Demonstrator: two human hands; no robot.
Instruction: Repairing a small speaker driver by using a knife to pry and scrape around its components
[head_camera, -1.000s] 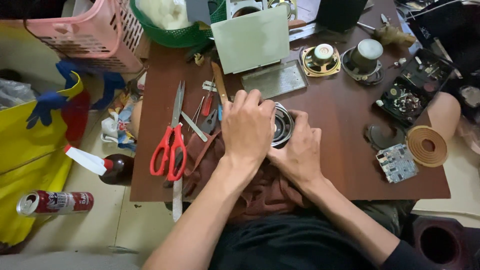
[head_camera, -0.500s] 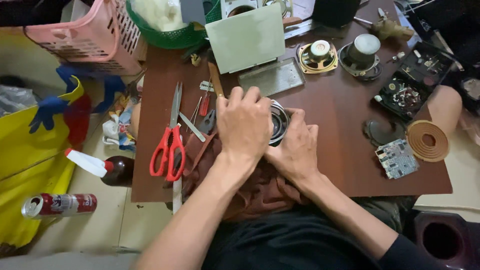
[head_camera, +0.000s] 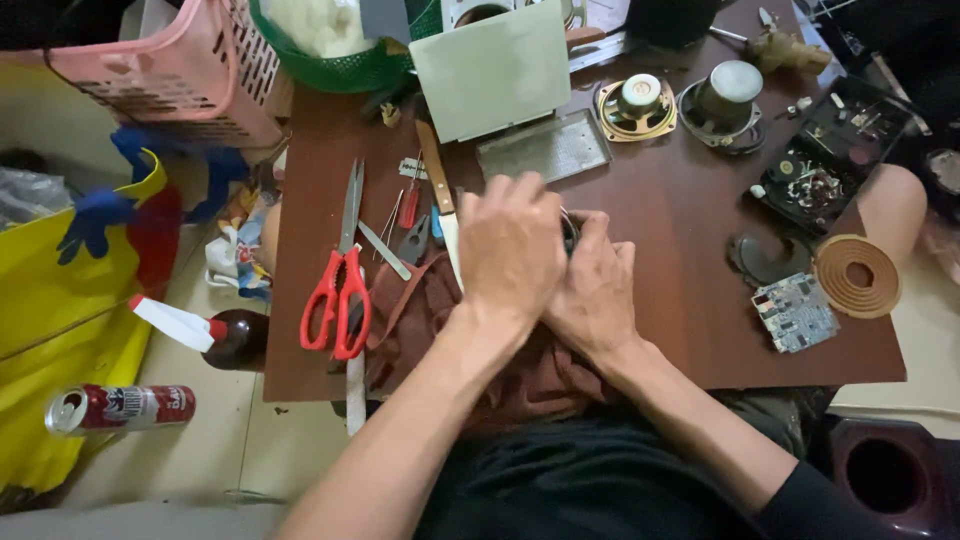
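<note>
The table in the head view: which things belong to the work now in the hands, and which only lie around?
In the work:
left hand
right hand
round metal part, mostly hidden under both hands
brown cloth below the hands

Lying around:
red scissors
knife
two loose speakers
circuit board
grey box
pink basket

The table (head_camera: 700, 330) is carrying most of the things. The left hand (head_camera: 510, 250) and the right hand (head_camera: 595, 290) are lying together at its near middle, over a round speaker part (head_camera: 570, 228) that is mostly hidden. The scissors (head_camera: 340, 280) are lying to their left, and a knife (head_camera: 440, 200) between. Two speakers (head_camera: 640, 105) are sitting behind, a circuit board (head_camera: 795, 312) to the right. A can (head_camera: 120, 408) is lying on the floor, left of the table.
</note>
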